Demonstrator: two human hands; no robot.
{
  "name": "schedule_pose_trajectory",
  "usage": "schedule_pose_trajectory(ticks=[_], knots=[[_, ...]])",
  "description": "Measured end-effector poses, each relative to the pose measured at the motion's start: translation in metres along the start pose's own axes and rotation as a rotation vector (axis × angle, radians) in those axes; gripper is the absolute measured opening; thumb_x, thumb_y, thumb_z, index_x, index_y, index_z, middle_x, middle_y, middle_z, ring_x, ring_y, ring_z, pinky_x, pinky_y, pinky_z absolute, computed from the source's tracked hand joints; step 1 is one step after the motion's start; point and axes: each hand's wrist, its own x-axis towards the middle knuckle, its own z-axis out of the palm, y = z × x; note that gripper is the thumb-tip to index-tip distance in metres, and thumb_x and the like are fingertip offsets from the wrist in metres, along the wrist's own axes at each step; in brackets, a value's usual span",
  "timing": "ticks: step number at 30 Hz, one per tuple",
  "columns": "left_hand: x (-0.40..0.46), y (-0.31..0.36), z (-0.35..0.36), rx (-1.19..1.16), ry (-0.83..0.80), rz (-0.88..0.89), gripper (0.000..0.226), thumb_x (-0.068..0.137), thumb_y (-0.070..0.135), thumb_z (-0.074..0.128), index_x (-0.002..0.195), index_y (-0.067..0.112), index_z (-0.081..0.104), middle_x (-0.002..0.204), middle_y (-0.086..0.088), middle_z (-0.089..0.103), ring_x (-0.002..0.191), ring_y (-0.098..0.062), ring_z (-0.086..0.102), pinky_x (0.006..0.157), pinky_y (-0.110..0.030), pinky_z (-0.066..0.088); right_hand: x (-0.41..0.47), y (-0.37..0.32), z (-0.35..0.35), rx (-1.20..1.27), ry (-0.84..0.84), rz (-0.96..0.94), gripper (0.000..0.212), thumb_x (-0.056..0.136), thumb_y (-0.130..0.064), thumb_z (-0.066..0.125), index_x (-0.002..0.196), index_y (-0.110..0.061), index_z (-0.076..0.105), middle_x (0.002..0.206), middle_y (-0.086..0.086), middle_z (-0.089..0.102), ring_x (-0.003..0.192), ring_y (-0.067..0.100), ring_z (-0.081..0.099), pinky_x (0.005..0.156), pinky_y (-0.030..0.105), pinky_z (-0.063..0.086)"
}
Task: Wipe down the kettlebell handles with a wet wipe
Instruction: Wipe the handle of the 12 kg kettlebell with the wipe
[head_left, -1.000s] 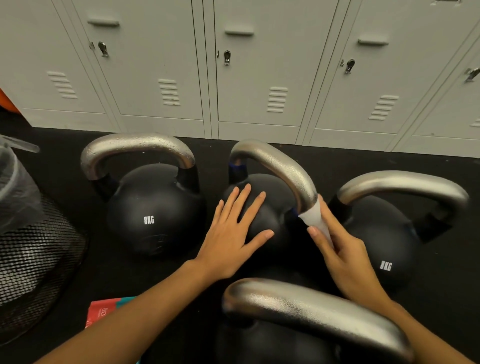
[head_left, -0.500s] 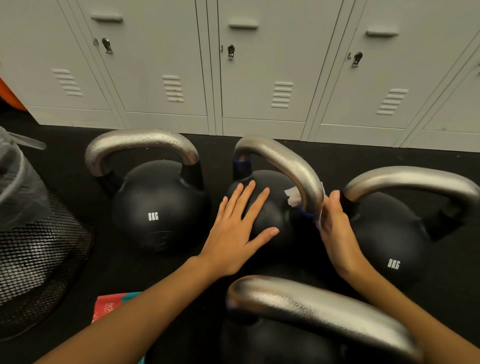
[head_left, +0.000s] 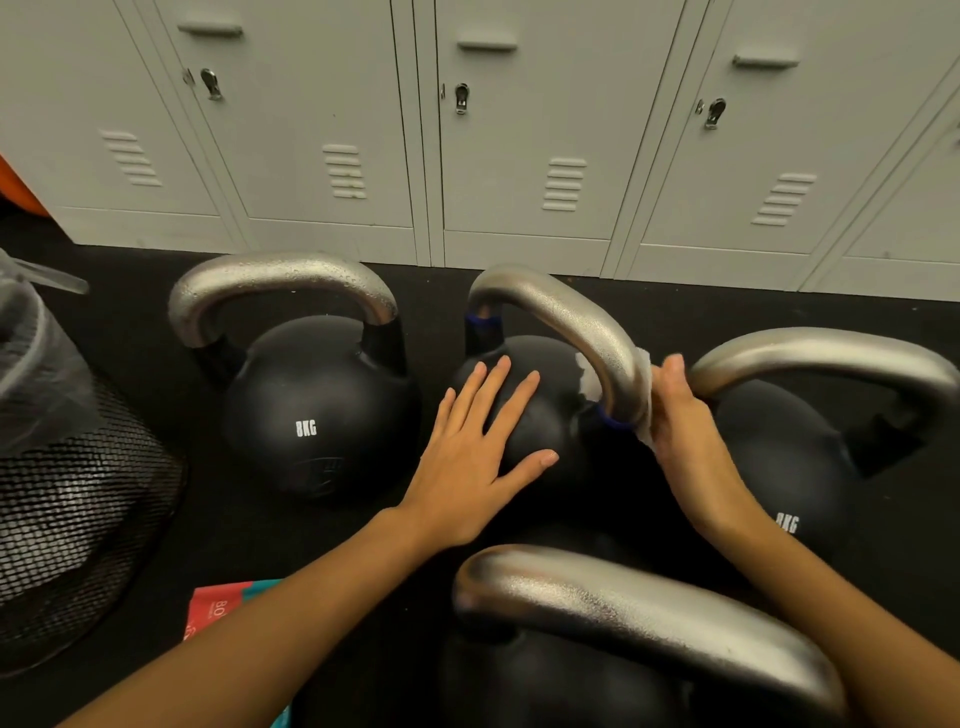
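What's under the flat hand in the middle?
The left hand rests flat on the middle kettlebell, on its round black body. Any weight marking there is covered or out of view.

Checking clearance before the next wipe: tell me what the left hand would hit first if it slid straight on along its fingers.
The left hand lies flat on the middle kettlebell, fingers pointing up and right. Straight on, it would probably meet that kettlebell's silver handle first, though depth is unclear.
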Motion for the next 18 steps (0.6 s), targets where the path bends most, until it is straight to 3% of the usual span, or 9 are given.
schedule_pose_trajectory(ticks=[2, 4, 6, 8, 12, 15, 18], knots=[[0.000, 0.001, -0.003, -0.024, 0.007, -0.004, 0.076, 0.090, 0.066, 0.035, 0.150, 0.040, -0.004, 0.158, 0.016, -0.010, 0.143, -0.002, -0.021, 0.119, -0.036, -0.007, 0.007, 0.001, 0.004, -0.011, 0.026, 0.069, 0.059, 0.092, -0.071, 0.026, 0.095, -0.039, 0.076, 0.101, -0.015, 0.074, 0.105, -0.003, 0.064, 0.105, 0.029, 0.039], [0.000, 0.001, -0.008, -0.108, 0.066, -0.042, 0.087, 0.086, 0.066, 0.047, 0.152, 0.032, 0.001, 0.159, 0.013, 0.003, 0.145, -0.003, -0.005, 0.120, -0.033, 0.007, 0.003, 0.009, 0.004, -0.055, 0.075, 0.111, 0.061, 0.096, -0.064, 0.025, 0.094, -0.028, 0.074, 0.088, -0.011, 0.075, 0.089, -0.003, 0.066, 0.092, 0.029, 0.044], [-0.001, -0.001, -0.014, -0.237, 0.133, -0.133, 0.093, 0.081, 0.065, 0.056, 0.153, 0.029, 0.008, 0.155, 0.011, 0.016, 0.141, -0.005, 0.013, 0.115, -0.027, 0.018, -0.009, 0.019, 0.001, -0.003, 0.087, 0.135, 0.058, 0.092, -0.069, 0.031, 0.105, -0.030, 0.071, 0.107, 0.000, 0.074, 0.105, 0.008, 0.066, 0.102, 0.036, 0.044], [-0.001, -0.007, -0.019, -0.344, 0.227, -0.207, 0.087, 0.081, 0.063, 0.060, 0.150, 0.028, 0.021, 0.145, 0.012, 0.026, 0.134, -0.009, 0.025, 0.112, -0.029, 0.026, -0.024, 0.023, -0.004, 0.096, 0.042, 0.114, 0.061, 0.083, -0.074, 0.038, 0.118, -0.033, 0.065, 0.122, -0.010, 0.069, 0.122, 0.002, 0.057, 0.117, 0.036, 0.032], [0.005, -0.010, -0.030, -0.431, 0.464, -0.225, 0.051, 0.091, 0.031, 0.063, 0.137, 0.024, 0.043, 0.125, 0.009, 0.042, 0.117, -0.009, 0.041, 0.103, -0.030, 0.038, -0.040, 0.012, -0.011, 0.082, -0.019, -0.001, 0.055, 0.075, -0.084, 0.045, 0.112, -0.050, 0.069, 0.129, -0.024, 0.061, 0.129, -0.004, 0.049, 0.114, 0.029, 0.028], [0.019, 0.005, -0.046, -0.457, 0.561, -0.165, 0.036, 0.093, 0.020, 0.056, 0.128, 0.021, 0.050, 0.117, 0.011, 0.046, 0.111, -0.009, 0.045, 0.096, -0.028, 0.042, -0.033, -0.014, -0.007, -0.062, 0.005, -0.107, 0.038, 0.094, -0.055, 0.042, 0.125, -0.046, 0.062, 0.132, -0.024, 0.059, 0.130, -0.005, 0.046, 0.115, 0.024, 0.031], [0.033, 0.027, -0.061, -0.433, 0.616, -0.012, 0.028, 0.093, 0.010, 0.053, 0.121, 0.015, 0.056, 0.114, 0.006, 0.050, 0.107, -0.015, 0.048, 0.092, -0.027, 0.043, -0.011, -0.035, -0.004, -0.332, 0.026, -0.226, 0.043, 0.101, -0.026, 0.051, 0.142, -0.037, 0.048, 0.133, -0.012, 0.062, 0.127, -0.001, 0.049, 0.110, 0.021, 0.035]])
